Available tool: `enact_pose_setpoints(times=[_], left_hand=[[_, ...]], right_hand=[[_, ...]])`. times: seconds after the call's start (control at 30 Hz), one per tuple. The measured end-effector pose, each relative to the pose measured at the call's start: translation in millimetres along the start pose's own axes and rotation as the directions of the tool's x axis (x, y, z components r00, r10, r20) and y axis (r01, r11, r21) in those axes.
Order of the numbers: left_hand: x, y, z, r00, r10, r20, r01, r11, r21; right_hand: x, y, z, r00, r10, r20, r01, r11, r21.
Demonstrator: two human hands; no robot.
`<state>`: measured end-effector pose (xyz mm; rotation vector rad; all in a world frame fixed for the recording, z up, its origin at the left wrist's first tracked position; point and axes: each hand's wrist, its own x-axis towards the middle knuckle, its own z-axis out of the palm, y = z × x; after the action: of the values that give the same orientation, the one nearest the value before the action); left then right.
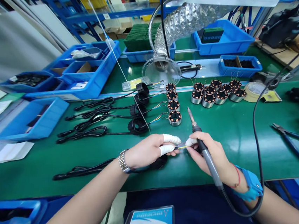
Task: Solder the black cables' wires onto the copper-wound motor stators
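My left hand (149, 150), with white finger cots on thumb and forefinger, pinches the thin wires (181, 147) of a black cable (85, 170). The cable trails left along the bench, its round black end piece (159, 162) partly hidden under this hand. My right hand (214, 151) is closed around a soldering iron (210, 164), whose tip points up and away. Its thumb and a cotted finger also touch the wires' free ends. Beyond my hands, several black cables (98, 131) with round caps (138, 125) lie beside a column of copper-wound stators (174, 118), their coloured wires reaching the stators.
More stators (209, 100) are grouped at the right rear. A fume-extraction hood (161, 70) hangs behind the stators. Cutting pliers (291, 139) lie at the right. Blue bins (33, 118) line the left, and the iron's cord (256, 133) loops past my right forearm.
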<state>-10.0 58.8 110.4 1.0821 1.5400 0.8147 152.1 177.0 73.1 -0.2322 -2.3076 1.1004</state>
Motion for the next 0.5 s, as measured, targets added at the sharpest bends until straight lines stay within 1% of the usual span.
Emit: enact_pose_setpoints(times=[0.03,0.1,0.13,0.17,0.2,0.27,0.33,0.4,0.5], left_hand=[[-4.3,0.3,-0.4,0.999,0.005,-0.044,-0.001,0.996,0.087],[-10.8,-0.7,2.7,0.981,0.009,-0.194,0.042,0.965,0.257],[-12.7,-1.9,6.1,0.962,0.015,-0.274,0.068,0.954,0.292],[-13.6,-3.4,10.6,0.941,0.023,-0.338,0.079,0.956,0.283],[-13.7,-5.0,15.7,0.923,0.034,-0.383,0.065,0.968,0.242],[-11.7,-7.4,26.4,0.902,0.070,-0.425,-0.020,0.992,0.122],[-8.4,-8.4,35.2,0.888,0.125,-0.442,-0.111,0.992,0.058],[-5.5,-8.2,40.6,0.872,0.187,-0.453,-0.166,0.982,0.085],[-3.7,-8.7,43.3,0.848,0.258,-0.462,-0.196,0.964,0.180]], right_hand=[[-1.1,-0.8,-0.1,0.999,0.043,0.002,-0.043,0.999,0.033],[-2.8,-1.7,0.8,0.994,0.106,0.005,-0.106,0.990,0.096],[-3.2,-1.8,1.6,0.991,0.132,0.001,-0.131,0.983,0.125],[-3.2,-1.9,2.5,0.988,0.156,-0.005,-0.153,0.976,0.157],[-2.9,-2.0,3.4,0.984,0.178,-0.011,-0.172,0.966,0.193],[-1.5,-2.8,4.8,0.975,0.221,-0.017,-0.209,0.943,0.260],[0.2,-4.3,5.5,0.964,0.264,-0.015,-0.247,0.919,0.306],[1.4,-6.1,5.8,0.957,0.291,-0.005,-0.273,0.904,0.328],[1.9,-7.9,6.2,0.955,0.297,0.004,-0.279,0.894,0.350]])
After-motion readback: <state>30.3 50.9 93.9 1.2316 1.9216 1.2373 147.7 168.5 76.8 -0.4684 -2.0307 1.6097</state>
